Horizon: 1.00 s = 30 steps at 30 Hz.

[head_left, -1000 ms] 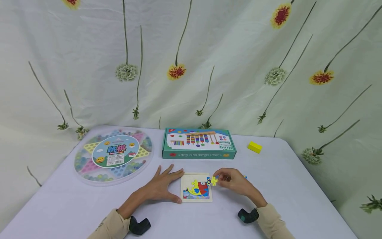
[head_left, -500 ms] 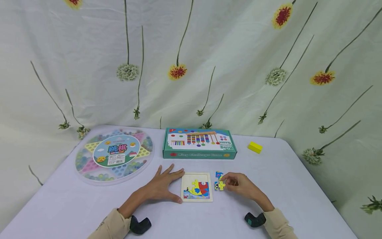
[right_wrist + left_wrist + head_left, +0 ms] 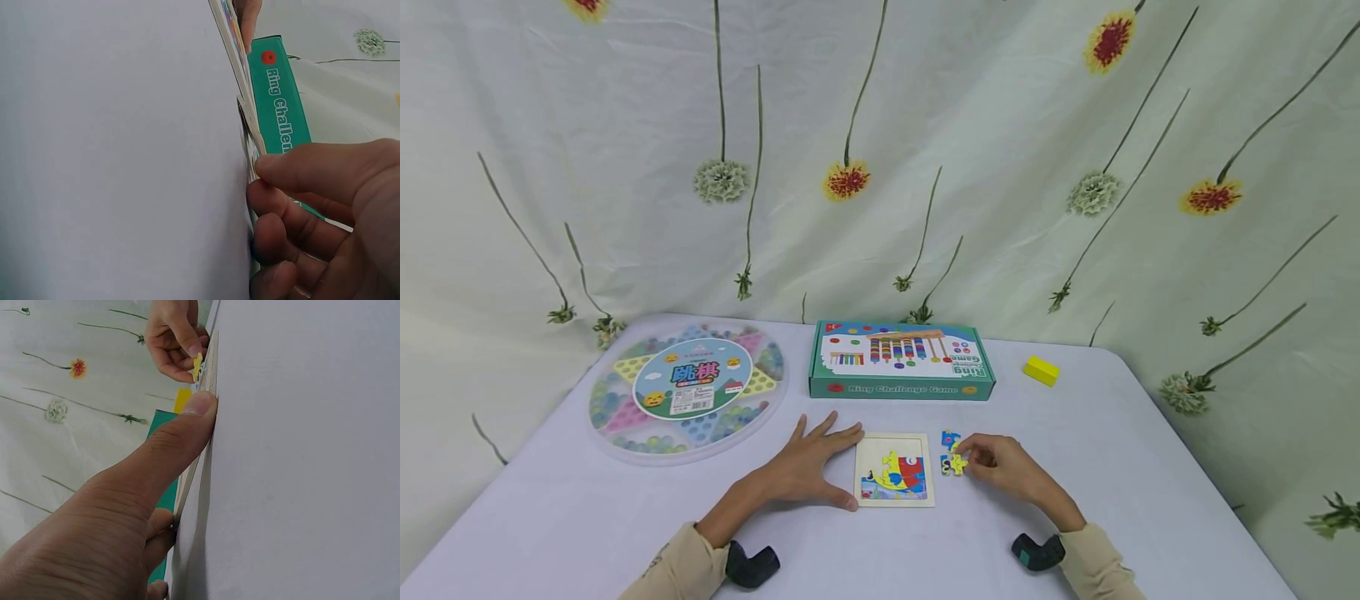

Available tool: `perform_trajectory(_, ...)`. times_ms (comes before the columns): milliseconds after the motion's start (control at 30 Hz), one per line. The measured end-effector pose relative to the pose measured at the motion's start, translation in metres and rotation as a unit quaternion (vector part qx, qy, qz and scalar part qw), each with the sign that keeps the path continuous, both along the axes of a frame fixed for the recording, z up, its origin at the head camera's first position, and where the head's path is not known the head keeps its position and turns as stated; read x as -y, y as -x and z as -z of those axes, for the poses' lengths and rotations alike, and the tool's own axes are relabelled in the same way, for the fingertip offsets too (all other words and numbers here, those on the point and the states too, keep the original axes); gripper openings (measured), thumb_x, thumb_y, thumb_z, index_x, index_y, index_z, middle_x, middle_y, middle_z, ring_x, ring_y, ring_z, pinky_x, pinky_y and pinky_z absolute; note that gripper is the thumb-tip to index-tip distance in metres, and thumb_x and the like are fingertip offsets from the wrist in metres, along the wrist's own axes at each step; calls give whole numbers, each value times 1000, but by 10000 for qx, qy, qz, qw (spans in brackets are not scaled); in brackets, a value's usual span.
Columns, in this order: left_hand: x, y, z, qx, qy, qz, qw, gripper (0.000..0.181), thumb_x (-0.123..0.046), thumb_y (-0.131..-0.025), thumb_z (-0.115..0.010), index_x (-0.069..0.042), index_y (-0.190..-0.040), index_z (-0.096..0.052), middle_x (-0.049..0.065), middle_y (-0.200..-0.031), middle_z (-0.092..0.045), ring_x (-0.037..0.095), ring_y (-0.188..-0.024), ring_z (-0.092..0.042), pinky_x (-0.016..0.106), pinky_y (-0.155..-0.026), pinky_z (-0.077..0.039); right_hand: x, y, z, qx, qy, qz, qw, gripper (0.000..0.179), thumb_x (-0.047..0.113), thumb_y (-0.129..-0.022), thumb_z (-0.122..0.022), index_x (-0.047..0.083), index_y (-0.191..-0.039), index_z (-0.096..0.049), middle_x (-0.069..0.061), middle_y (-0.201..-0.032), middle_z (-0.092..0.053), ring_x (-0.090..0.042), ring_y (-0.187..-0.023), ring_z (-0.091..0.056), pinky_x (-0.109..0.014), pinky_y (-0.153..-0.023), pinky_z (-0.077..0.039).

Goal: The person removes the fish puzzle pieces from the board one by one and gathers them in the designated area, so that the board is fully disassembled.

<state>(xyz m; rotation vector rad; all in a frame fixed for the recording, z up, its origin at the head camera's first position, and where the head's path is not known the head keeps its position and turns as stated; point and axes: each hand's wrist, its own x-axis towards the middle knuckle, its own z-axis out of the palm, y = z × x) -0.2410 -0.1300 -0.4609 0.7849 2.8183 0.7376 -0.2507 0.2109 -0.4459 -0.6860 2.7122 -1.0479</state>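
Note:
A square wooden puzzle board [image 3: 895, 470] lies on the table, partly filled with a yellow, red and blue picture along its lower part. My left hand [image 3: 811, 465] is spread beside it, index fingertip at the upper left corner and thumb at the lower left; in the left wrist view the thumb [image 3: 181, 434] presses the edge. Right of the board, my right hand [image 3: 1000, 465] pinches a yellow and blue puzzle piece [image 3: 956, 464] between thumb and fingertips, low over the table. Just behind it lies a blue puzzle piece [image 3: 950, 438], partly hidden by the fingers.
A green Ring Challenge Game box [image 3: 901, 367] stands behind the board. To the left lies a round, clear-cased Chinese checkers set [image 3: 688, 392]. A yellow block [image 3: 1041, 370] sits at the back right. White cloth [image 3: 1150, 500] covers the table, and a flowered curtain hangs behind.
My right hand has carried the yellow and blue piece from the board's right edge rightward to the loose blue piece, then shifted it slightly. The left hand stays in place.

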Motion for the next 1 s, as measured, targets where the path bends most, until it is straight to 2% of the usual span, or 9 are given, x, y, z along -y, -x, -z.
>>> perform_trajectory(567,0,0,-1,52,-51,26,10000,100,-64,-63,-77,-20,-146,-42,-3,-153,-37,35,-147,-9,63,-112,9,0,0,1,-208,-166,-19,9996,19,1,-84,-66,7,-101,-67,6,-71,-52,-6,-64,-48,-18,-55,-41)
perform_trajectory(1000,0,0,-2,46,-39,35,10000,101,-65,-63,-77,-19,-146,-42,-3,-153,-37,35,-147,-9,63,-112,9,-2,0,0,-128,-161,-45,9998,19,3,-85,-68,8,-103,-66,5,-72,-53,-7,-64,-48,-18,-56,-42)
